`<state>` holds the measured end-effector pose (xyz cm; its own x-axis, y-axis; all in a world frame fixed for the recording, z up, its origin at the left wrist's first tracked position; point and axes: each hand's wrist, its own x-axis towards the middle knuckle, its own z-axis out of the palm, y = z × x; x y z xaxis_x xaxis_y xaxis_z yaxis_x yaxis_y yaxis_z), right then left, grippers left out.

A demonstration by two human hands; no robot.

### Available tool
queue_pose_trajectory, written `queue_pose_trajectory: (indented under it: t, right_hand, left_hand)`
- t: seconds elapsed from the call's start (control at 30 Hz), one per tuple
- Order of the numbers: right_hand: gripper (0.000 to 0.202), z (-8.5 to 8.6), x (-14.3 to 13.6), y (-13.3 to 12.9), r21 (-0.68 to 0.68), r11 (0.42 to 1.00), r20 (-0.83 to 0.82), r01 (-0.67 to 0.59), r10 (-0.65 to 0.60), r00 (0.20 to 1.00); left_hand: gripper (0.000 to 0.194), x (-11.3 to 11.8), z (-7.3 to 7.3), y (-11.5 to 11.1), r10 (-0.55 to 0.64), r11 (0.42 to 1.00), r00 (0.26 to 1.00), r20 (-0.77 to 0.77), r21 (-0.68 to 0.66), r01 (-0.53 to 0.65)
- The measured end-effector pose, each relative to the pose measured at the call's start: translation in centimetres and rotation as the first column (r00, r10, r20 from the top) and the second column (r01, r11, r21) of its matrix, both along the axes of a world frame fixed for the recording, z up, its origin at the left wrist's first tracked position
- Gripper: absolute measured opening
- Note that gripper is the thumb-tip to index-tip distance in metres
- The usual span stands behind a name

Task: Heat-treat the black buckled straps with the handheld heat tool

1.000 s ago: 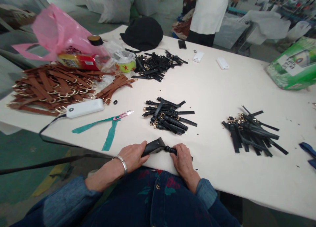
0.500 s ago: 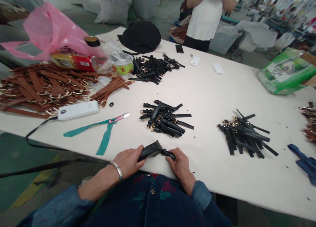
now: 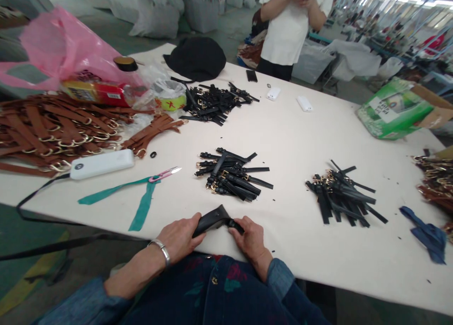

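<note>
My left hand is closed around a dark, wedge-shaped black tool, whose exact kind I cannot make out. Its wide end meets a small black buckle strap, pinched in my right hand. Most of that strap is hidden by my fingers. Both hands are low over the table's near edge, close to my body. Just beyond them lies a pile of black buckle straps with gold buckles. A similar pile of black straps is to the right.
Pink-handled thread snips lie on green ribbon at left, near a white power bank. Brown straps are heaped behind it. A green box stands at right. A person stands across the table.
The camera view has shifted slightly, so the table's things appear a little farther left. Both hands keep their hold, and the tool and strap stay end to end.
</note>
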<state>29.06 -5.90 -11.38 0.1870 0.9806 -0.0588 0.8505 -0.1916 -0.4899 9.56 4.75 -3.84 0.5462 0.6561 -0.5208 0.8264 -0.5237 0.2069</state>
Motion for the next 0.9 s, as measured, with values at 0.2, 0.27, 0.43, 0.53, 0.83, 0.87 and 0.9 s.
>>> queue_pose_trajectory:
  t: [0.2,0.27,0.43,0.53,0.83,0.87,0.9]
  right_hand:
    - [0.027,0.9,2.9,-0.5,0.082,0.995,-0.005,-0.051,0.052,0.999]
    - [0.028,1.2,6.2,-1.2,0.160,0.987,0.013,0.014,-0.016,1.000]
    - [0.037,3.6,19.5,-4.0,0.365,0.899,0.213,0.240,-0.332,0.919]
    - [0.041,5.5,27.2,-5.7,0.466,0.813,0.329,0.349,-0.526,0.785]
    - [0.031,3.0,21.5,3.0,0.440,0.886,0.212,0.142,-0.256,0.943]
    - [0.029,2.5,19.2,4.7,0.383,0.920,0.177,0.078,-0.156,0.972]
    - [0.027,2.1,16.9,6.2,0.331,0.943,0.153,0.027,-0.082,0.985]
  left_hand:
    - [0.033,0.2,1.0,-0.6,0.025,1.000,1.000,0.002,-0.008,-0.025]
    - [0.031,0.1,1.3,-1.0,0.036,0.999,0.999,0.013,-0.015,-0.035]
    - [0.031,-0.3,2.0,-1.9,0.108,0.993,0.994,0.017,-0.047,-0.107]
    - [0.031,-0.6,2.2,-2.2,0.128,0.991,0.991,0.026,-0.040,-0.127]
    - [0.030,-0.5,2.4,-3.4,0.185,0.983,0.983,0.023,-0.001,-0.185]
    - [0.030,-0.4,2.4,-3.6,0.190,0.982,0.981,0.025,0.001,-0.190]
    - [0.030,-0.3,2.5,-3.8,0.195,0.981,0.980,0.028,0.000,-0.195]
